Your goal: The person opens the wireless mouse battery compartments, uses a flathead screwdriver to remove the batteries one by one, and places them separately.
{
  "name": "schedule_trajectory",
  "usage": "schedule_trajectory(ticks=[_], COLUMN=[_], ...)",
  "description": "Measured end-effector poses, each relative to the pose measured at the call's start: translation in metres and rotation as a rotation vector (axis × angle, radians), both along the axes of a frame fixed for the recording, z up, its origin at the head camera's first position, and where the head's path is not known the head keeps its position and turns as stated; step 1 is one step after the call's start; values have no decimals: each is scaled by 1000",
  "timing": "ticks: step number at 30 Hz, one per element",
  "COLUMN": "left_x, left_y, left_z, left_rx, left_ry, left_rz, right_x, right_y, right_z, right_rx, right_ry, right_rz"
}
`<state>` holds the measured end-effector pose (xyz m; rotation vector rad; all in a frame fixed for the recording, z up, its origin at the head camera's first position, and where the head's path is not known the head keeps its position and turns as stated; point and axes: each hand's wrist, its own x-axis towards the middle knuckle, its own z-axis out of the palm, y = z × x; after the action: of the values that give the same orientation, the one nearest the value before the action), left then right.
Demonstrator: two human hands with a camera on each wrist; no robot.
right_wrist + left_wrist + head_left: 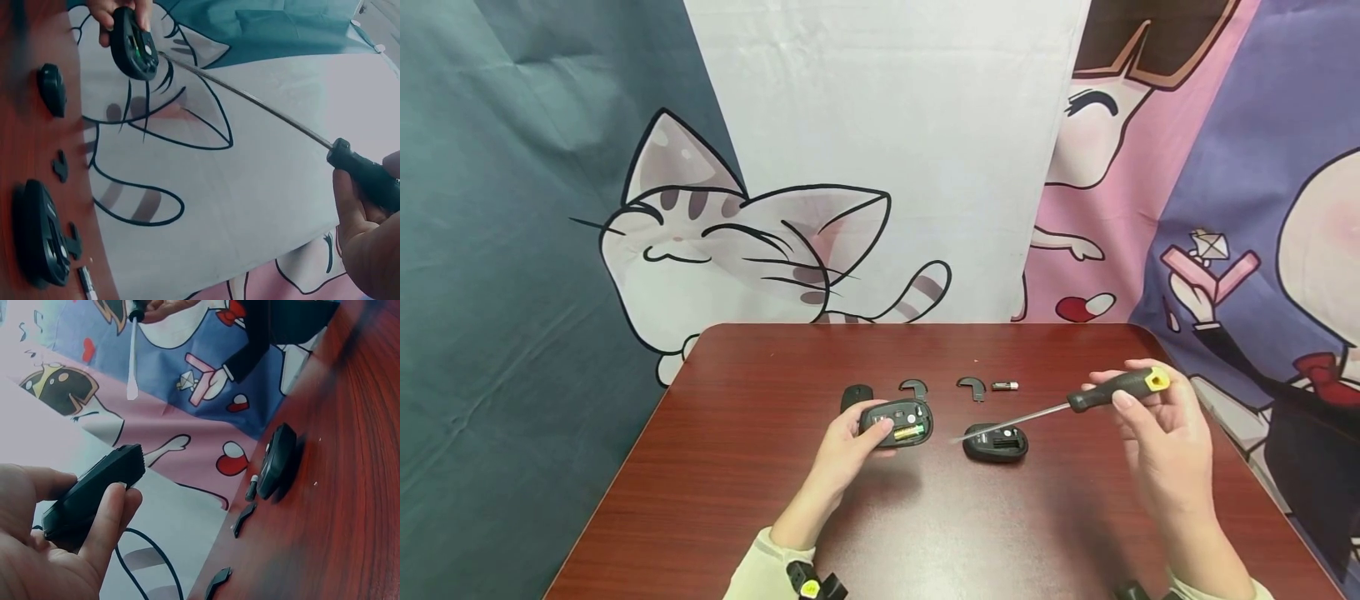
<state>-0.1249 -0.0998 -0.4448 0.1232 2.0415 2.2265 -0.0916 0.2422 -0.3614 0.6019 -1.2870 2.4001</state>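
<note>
My left hand [842, 446] holds a black computer mouse [880, 415] above the table, underside turned up, its battery slot uncovered with a green-and-gold battery [909, 432] inside. In my right hand [1172, 442] is a flat-blade screwdriver [1108, 392] with a black and yellow handle. Its shaft slants down to the left, and in the head view the tip overlaps the space between the held mouse and a second mouse [995, 443]. That second one lies upside down on the table, its battery slot bare. The right wrist view shows the screwdriver's shaft [250, 97] pointing toward the held mouse [132, 47].
Two curved black battery covers [914, 387] [973, 387] lie behind the mice. Beside the right cover is a loose battery [1004, 386]. A third black mouse [855, 396] sits behind my left hand. The brown table [737, 483] ends at a cartoon cloth backdrop [880, 100].
</note>
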Motion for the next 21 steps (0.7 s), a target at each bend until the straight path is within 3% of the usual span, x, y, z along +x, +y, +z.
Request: schedule_trajectory(ticks=[4, 10, 13, 17, 21], left_x=[-1, -4, -5, -6, -7], left_y=[1, 4, 5, 6, 7], left_z=[0, -1, -2, -2, -1], left_rx=[-1, -25, -49, -105, -128], left_ry=[4, 15, 18, 12, 6], left_rz=[1, -1, -4, 1, 8], right_x=[2, 4, 5, 5, 6], right_y=[-4, -12, -17, -23, -27], right_z=[-2, -8, -11, -12, -14], right_rx=[13, 177, 194, 173, 197], right_ry=[47, 206, 262, 295, 296], right_rz=[-2, -102, -109, -91, -127])
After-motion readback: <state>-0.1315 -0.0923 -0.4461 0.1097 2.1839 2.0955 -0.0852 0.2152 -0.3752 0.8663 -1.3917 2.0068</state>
